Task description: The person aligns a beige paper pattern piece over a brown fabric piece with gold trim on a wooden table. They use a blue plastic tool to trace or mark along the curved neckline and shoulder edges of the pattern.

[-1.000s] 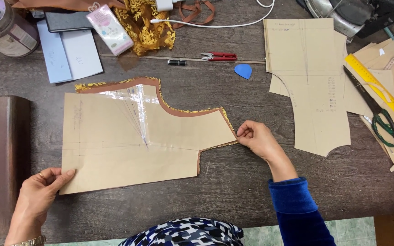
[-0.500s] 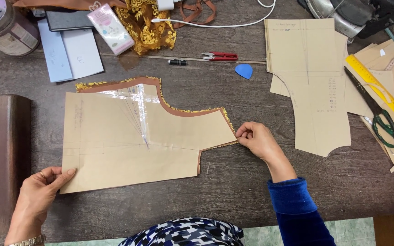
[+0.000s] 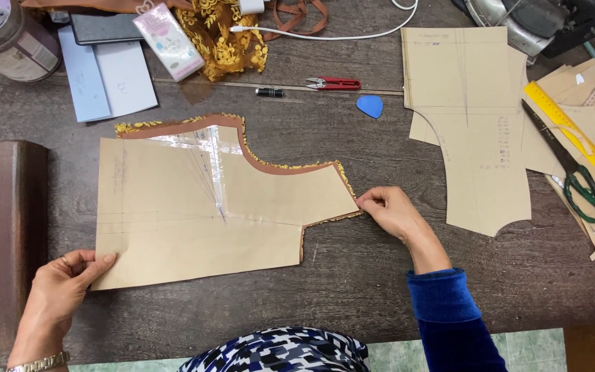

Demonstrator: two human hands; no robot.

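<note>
A tan paper pattern piece (image 3: 194, 220) with clear tape across it lies flat on the dark wooden table (image 3: 352, 289), over a brown fabric (image 3: 194, 125) with a gold embroidered edge that shows along its top and right side. My left hand (image 3: 63, 286) pinches the pattern's lower left corner. My right hand (image 3: 390, 210) pinches the pattern's right tip together with the fabric edge beneath it.
A second paper pattern (image 3: 473, 124) lies at the right, next to black-and-green scissors (image 3: 573, 172) and a yellow ruler (image 3: 576, 141). Red thread snips (image 3: 335, 84), blue tailor's chalk (image 3: 370, 105), gold lace fabric (image 3: 225, 38), envelopes (image 3: 108, 79) and a wooden block (image 3: 15, 227) surround the work.
</note>
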